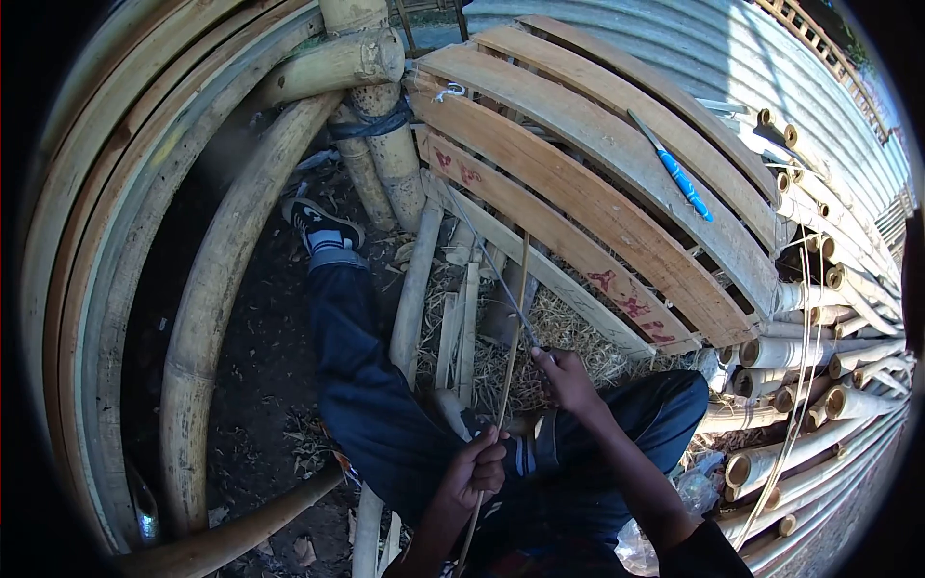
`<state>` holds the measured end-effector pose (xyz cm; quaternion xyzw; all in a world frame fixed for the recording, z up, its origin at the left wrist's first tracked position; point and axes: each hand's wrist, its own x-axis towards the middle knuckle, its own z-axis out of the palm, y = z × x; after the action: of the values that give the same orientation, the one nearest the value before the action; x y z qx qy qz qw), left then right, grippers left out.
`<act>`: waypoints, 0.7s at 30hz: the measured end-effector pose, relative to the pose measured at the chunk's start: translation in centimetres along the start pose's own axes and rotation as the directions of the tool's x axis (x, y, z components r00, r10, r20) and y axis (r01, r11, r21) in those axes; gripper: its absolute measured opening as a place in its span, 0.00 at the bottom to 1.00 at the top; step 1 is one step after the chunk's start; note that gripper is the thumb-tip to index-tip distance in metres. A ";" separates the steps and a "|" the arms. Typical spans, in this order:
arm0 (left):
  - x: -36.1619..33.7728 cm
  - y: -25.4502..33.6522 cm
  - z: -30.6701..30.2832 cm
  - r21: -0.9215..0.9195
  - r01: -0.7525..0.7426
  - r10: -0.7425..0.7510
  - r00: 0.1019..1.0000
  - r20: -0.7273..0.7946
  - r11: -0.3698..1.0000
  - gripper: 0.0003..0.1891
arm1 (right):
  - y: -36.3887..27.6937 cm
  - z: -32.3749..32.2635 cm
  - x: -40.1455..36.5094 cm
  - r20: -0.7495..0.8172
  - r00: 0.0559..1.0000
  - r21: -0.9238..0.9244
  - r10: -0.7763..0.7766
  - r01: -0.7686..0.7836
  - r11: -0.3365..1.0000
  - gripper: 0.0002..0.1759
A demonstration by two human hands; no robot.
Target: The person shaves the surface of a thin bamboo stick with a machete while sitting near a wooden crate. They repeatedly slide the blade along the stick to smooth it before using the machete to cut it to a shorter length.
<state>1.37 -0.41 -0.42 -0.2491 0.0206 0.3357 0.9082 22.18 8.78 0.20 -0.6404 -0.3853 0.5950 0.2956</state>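
Observation:
My left hand point(474, 470) is closed round a thin bamboo strip point(515, 342), which runs up from below the hand toward the wooden crate. In my right hand point(567, 378) is the handle end of a long thin blade point(496, 275), its far part slanting up to the left. Blade and strip cross just above my right hand; whether they touch I cannot tell. A blue-handled knife point(682, 183) lies on the crate's top slats point(597, 135), beyond my right hand.
Bamboo poles point(217, 299) and long boards stand at the left, lashed posts point(385, 144) ahead. Cut bamboo point(790, 356) is stacked at the right. Shavings point(588, 323) and short sticks lie before my bent legs point(371, 376). Corrugated sheeting point(665, 43) stands behind the crate.

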 end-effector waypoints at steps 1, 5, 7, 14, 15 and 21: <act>0.1 0.0 0.1 -0.007 0.004 -0.003 1.000 0.027 1.000 0.16 | -0.1 0.2 -0.2 0.008 1.000 -0.084 -0.024 0.025 0.996 0.31; 0.5 0.6 0.5 -0.066 0.013 -0.011 1.000 0.028 0.998 0.16 | 0.6 1.1 -2.7 0.112 0.985 -0.312 -0.131 0.160 0.937 0.30; 0.5 1.0 0.9 -0.009 0.024 -0.024 1.000 0.000 1.000 0.15 | 0.4 1.7 -4.3 0.129 0.975 -0.327 -0.181 0.214 0.921 0.30; -0.7 -0.3 0.2 0.040 -0.008 0.010 0.999 -0.037 0.999 0.15 | 0.8 0.7 -0.8 0.030 0.980 -0.346 -0.198 0.196 0.918 0.30; -0.8 -0.4 0.6 0.064 0.016 -0.012 0.998 -0.065 0.998 0.13 | 0.2 0.5 -0.2 -0.018 0.990 -0.237 -0.142 0.134 0.962 0.30; 0.3 -0.6 0.4 -0.094 0.080 -0.076 0.996 0.049 0.992 0.14 | -0.8 0.4 -1.2 -0.017 0.999 -0.150 -0.050 0.047 0.988 0.31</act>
<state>1.94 -0.42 0.10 -0.2851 -0.0258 0.3062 0.9079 21.71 8.16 1.42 -0.6575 -0.4412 0.5503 0.2650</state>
